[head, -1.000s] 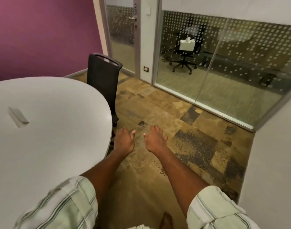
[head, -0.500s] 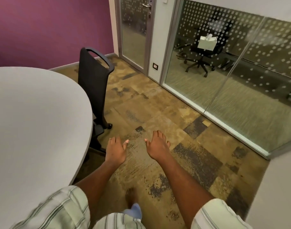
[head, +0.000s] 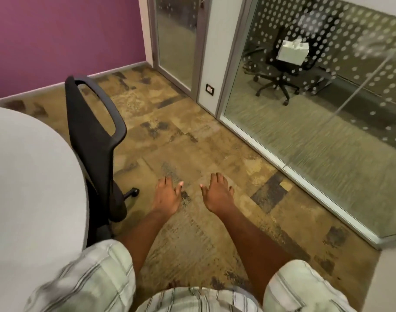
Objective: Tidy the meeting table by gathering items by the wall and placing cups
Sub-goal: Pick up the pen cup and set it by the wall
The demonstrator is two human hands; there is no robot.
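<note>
Both my hands are held out low in front of me over the carpet, palms down, fingers straight and holding nothing. My left hand [head: 167, 195] is just right of the black chair, and my right hand [head: 217, 193] is beside it, a small gap between the thumbs. The white meeting table [head: 32, 181] fills the left edge of the view; its visible part bears no items. No cups are in view.
A black office chair [head: 95, 140] is tucked against the table's right edge. A purple wall [head: 64, 37] stands at the back left. A glass door [head: 176, 39] and a dotted glass partition [head: 316, 109] run along the right. Patterned carpet [head: 192, 140] lies between.
The view has swung right and away from the table. The small item on the tabletop has left the view, and the chair has come closer. Both hands stay open and apart.
</note>
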